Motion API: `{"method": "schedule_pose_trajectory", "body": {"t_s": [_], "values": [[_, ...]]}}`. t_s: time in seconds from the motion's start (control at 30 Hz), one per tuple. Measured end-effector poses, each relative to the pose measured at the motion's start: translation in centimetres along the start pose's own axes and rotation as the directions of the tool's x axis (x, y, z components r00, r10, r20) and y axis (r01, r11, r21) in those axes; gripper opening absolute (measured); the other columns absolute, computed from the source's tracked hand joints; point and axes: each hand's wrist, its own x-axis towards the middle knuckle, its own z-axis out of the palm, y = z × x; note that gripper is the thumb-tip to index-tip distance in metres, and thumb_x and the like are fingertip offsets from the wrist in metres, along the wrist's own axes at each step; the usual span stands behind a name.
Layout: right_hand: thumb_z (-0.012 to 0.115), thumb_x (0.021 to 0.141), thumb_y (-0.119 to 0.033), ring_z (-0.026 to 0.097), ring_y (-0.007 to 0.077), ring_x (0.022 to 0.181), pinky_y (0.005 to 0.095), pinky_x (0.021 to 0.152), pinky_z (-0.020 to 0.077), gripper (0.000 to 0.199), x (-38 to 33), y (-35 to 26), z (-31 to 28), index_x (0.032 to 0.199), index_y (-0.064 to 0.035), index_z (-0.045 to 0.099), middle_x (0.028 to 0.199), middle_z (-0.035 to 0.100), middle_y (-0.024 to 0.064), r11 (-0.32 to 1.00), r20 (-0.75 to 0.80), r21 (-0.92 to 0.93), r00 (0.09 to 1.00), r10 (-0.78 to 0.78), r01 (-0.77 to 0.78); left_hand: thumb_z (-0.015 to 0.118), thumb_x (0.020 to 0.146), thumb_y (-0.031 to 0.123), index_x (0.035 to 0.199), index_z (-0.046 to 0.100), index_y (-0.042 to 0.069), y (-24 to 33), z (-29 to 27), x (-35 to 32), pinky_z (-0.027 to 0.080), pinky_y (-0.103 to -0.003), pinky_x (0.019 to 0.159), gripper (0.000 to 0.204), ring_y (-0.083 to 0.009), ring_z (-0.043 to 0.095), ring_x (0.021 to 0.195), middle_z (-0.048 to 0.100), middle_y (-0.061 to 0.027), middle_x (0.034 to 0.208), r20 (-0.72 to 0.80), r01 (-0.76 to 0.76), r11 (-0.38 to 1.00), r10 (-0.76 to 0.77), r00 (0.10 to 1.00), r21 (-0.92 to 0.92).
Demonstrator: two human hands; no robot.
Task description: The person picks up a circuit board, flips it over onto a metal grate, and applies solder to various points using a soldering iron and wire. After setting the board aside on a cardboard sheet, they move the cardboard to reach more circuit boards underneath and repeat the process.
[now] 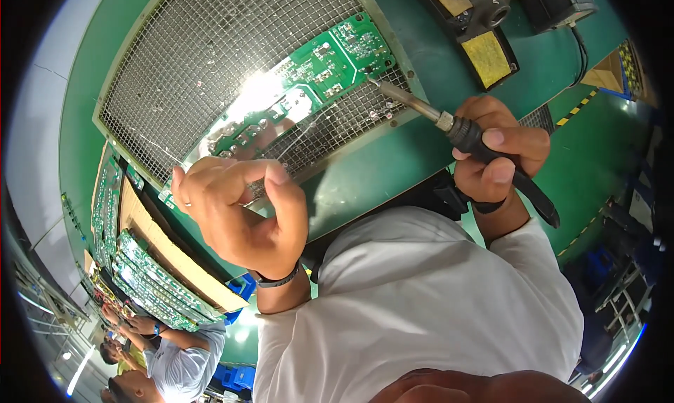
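Note:
My right hand is closed around the black handle of a soldering iron. The iron's tip points left and reaches the near edge of a long green circuit board, close to the board's right end. The board lies aslant on a metal mesh tray, with strong glare over its middle. Below the board's left part is my left hand, its thumb and fingers curled together. A thin silvery strand of solder wire runs from these fingers toward the board. Whether the iron's tip touches the board I cannot tell.
A yellow sponge sits in a dark holder at the upper right, beside a black box with a cable. At the left, several green circuit boards stand by a cardboard divider. Another person works at the lower left.

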Motion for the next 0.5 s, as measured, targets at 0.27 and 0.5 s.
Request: {"method": "schedule_pose_trajectory", "body": {"t_s": [0.27,0.5], "values": [[0.053,0.106,-0.041,0.048,0.0154,0.051,0.0381,0.063,0.0515,0.035,0.22,-0.27,-0.08,0.112,-0.0073,0.044,0.06,0.05,0.0021,0.996,-0.011,-0.089,1.0,0.028,-0.029,0.08,0.077,0.008,0.09,0.072,0.013,0.33,-0.59,0.26,0.029,-0.045,0.111,0.016,-0.0182,0.06,0.078,0.057,0.0023,0.073,0.082,-0.067,0.983,0.054,0.995,0.171],[0.056,0.105,-0.037,0.046,0.0138,0.051,0.0382,0.065,0.0527,0.033,0.03,-0.26,-0.28,0.112,-0.0072,0.043,0.061,0.048,0.0015,0.991,-0.038,-0.124,0.998,0.051,-0.055,0.08,0.078,0.007,0.091,0.075,0.013,0.49,0.31,-0.01,0.027,-0.045,0.113,0.016,-0.0198,0.062,0.081,0.062,0.0015,0.077,0.049,-0.037,0.987,0.029,0.998,0.156]]}}
